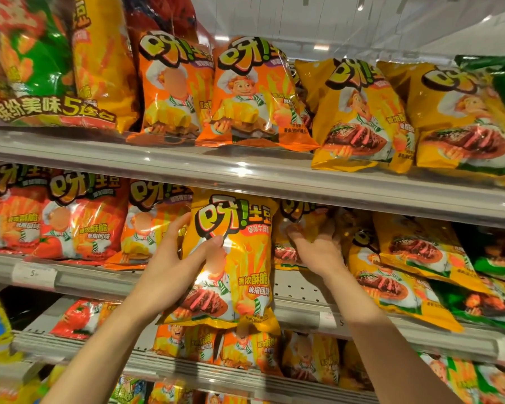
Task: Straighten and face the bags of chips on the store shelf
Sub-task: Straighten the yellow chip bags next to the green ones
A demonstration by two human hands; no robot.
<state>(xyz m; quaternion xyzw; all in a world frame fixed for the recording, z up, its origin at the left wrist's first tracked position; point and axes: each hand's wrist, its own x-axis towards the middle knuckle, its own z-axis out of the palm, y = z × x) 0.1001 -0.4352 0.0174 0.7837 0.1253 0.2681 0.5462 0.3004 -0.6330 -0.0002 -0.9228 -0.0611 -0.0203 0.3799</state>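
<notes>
We are gripping 1 yellow bag [231, 258] with our left hand [169, 269], thumb across its front, in front of the shelf [303, 290]. Our right hand [315, 249], fingers spread, is pressing bags behind it. Leaning bags right of it may be sliding off the shelf if nudged.

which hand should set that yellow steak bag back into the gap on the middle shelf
The left hand: its grip is already on the yellow steak bag, thumb across the front, fingers behind the edge. The right hand is reaching into the gap among the bags behind, so it holds that space rather than placing.
</notes>
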